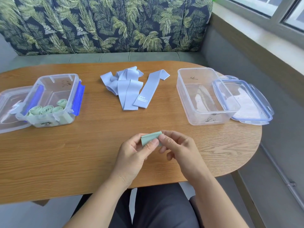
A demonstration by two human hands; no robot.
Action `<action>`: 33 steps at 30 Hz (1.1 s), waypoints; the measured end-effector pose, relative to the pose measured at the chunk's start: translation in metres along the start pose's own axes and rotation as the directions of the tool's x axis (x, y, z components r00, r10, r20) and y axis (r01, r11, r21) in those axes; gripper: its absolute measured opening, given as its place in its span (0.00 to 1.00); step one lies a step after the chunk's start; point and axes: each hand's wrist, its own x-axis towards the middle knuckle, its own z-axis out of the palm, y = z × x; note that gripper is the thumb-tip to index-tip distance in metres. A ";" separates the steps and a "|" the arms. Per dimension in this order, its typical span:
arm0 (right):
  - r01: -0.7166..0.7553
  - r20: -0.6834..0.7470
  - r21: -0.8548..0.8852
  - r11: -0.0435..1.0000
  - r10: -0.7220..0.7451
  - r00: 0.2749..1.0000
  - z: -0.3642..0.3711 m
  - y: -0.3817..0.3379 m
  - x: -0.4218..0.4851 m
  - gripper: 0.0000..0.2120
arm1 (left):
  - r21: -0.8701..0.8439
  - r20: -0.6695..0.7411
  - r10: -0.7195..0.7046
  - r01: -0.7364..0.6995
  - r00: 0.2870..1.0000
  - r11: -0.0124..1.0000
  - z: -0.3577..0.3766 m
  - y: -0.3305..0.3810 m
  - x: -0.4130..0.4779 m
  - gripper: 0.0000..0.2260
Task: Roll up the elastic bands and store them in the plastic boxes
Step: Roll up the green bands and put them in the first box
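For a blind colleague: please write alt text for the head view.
The left hand and right hand pinch a rolled green band over a wooden table. The left box holds green rolls, the right box is empty beside its lid, and loose blue bands lie between.

Single head view, wide-angle, facing forward and down from above the seated person's lap. Table (pixel 65 162) fills mid-frame. Left hand (pixel 133 155) and right hand (pixel 181 150) are close, lower centre. Sofa back (pixel 105 23) is far, window (pixel 279 7) upper right.
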 end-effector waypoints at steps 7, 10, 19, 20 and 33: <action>0.022 -0.048 -0.065 0.998 -0.025 0.999 -0.001 0.001 0.003 0.12 | 0.354 0.043 0.133 -0.140 0.990 0.925 -0.005 0.000 -0.001 0.15; 0.048 -0.027 -0.052 0.998 -0.049 0.998 -0.001 0.002 0.003 0.13 | 0.384 0.075 0.150 -0.168 0.986 0.908 -0.008 0.006 0.000 0.17; 0.128 -0.019 -0.103 0.986 -0.130 0.991 -0.003 0.006 0.008 0.14 | 0.649 0.097 0.186 -0.204 0.978 0.733 -0.013 -0.013 0.011 0.13; 0.140 -0.028 -0.161 0.977 -0.146 0.989 -0.003 0.006 0.009 0.14 | 0.696 0.096 0.213 -0.218 0.972 0.684 -0.013 -0.013 0.013 0.14; 0.019 -0.038 -0.060 0.998 -0.022 0.999 0.000 0.014 0.014 0.11 | 0.523 0.028 0.251 -0.228 0.968 0.822 -0.010 -0.034 0.016 0.13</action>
